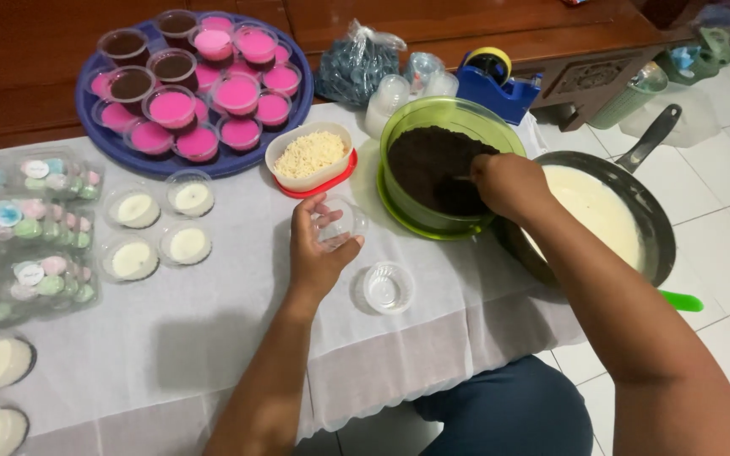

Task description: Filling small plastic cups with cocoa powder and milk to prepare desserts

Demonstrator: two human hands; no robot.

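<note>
My left hand holds a small clear plastic cup just above the white table cover. My right hand reaches into a green bowl of dark brown crumbs, pinching the thin handle of a spoon whose tip is buried in them. A second clear cup stands empty on the cloth, just right of my left wrist. A black pan of white cream sits right of the bowl, under my right forearm.
A white tub of grated cheese on a red lid. A blue tray of pink and brown filled cups at the back left. Several cream-filled cups on the cloth. Lidded cups at the left edge. Blue tape dispenser behind.
</note>
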